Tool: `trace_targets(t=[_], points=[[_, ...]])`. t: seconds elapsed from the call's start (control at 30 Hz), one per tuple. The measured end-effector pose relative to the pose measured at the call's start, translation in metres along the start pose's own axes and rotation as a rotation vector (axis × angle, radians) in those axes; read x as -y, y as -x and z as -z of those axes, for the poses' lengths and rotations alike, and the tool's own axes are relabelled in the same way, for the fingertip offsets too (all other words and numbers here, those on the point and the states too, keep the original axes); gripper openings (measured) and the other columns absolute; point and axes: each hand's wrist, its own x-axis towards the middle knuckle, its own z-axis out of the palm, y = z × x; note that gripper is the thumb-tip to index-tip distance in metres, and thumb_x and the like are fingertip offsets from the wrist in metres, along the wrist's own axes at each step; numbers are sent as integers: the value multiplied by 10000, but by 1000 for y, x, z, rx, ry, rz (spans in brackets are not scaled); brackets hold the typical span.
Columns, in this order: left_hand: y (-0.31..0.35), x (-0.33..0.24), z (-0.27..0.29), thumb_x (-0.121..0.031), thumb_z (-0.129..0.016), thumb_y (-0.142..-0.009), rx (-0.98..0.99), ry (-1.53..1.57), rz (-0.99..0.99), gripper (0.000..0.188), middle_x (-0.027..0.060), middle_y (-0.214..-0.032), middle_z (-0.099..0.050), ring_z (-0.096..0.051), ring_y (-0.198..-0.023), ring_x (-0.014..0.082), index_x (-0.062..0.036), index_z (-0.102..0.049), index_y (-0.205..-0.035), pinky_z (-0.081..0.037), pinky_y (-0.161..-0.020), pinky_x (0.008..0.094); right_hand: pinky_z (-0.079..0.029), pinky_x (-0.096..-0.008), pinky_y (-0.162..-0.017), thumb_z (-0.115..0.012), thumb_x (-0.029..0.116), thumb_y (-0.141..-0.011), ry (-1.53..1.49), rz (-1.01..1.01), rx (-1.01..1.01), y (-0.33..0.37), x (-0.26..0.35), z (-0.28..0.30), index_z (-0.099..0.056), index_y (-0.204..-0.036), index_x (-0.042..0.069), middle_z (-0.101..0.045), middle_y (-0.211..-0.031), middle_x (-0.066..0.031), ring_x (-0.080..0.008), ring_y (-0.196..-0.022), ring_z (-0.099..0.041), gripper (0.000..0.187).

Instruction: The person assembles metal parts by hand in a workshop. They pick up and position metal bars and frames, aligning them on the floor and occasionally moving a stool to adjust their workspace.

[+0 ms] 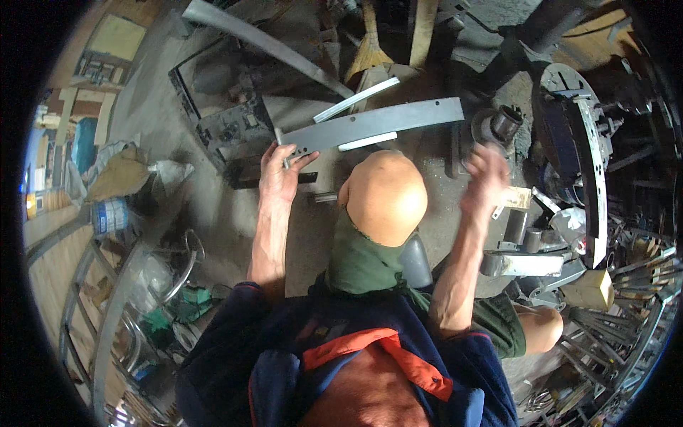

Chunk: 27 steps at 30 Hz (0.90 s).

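My left hand is closed on the left end of a long flat grey metal bar with several small holes in it. A short thin metal piece stands crosswise at that end, by my fingers. The bar slants up to the right, beyond my bare knee. My right hand is apart from the bar, near a short metal tube on a round base. Motion smears its fingers, so I cannot make out their grip.
Two pale metal strips, one of them the strip, lie by the bar. A black metal frame stands at the far left, and a straw broom at the back. Metal offcuts and rods crowd the right; a blue-white can is at left.
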Motion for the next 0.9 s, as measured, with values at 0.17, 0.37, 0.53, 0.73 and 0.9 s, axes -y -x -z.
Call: trace_targets(t=[0.17,0.37,0.53,0.73,0.9], points=[[-5,10,-10,-41,-664,-853,19,-24,-1,162,113,-1006,-614,-671,-952,277,3,-579,-985,-628,-865,558,-505,-169,-501,-566,534,-985,-26,306,-346,20,98,82,-582,-1121,-10,-675,-949,-138,-124,-712,-641,561],[-12,21,-15,-30,-646,-850,-3,-62,-9,158,130,-1000,-592,-646,-993,340,2,-565,-982,-597,-913,602,-477,-221,-476,-520,539,-1008,-165,437,-388,17,150,114,-571,-1152,-42,-647,-909,-151,-160,-613,-564,601],[-8,20,-14,-23,-659,-844,-96,-2,7,122,123,-990,-568,-612,-1026,356,-4,-570,-925,-592,-922,608,-425,-219,-472,-532,428,-1036,-120,378,-297,-5,158,161,-592,-1166,-20,-634,-885,-122,-121,-592,-511,470],[-9,14,-5,-49,-678,-846,-87,52,-11,111,124,-1003,-564,-593,-1065,376,-5,-592,-792,-567,-942,626,-320,-233,-429,-496,443,-1047,-49,429,-364,-15,158,164,-595,-986,-13,-598,-772,-93,-110,-494,-380,470],[-11,9,11,-19,-695,-849,-67,41,-31,102,111,-959,-602,-648,-1036,326,-50,-598,-856,-621,-870,596,-293,-243,-418,-437,414,-1072,-142,331,-28,-63,184,225,-510,-882,43,-470,-710,-38,-112,-479,-298,423]])
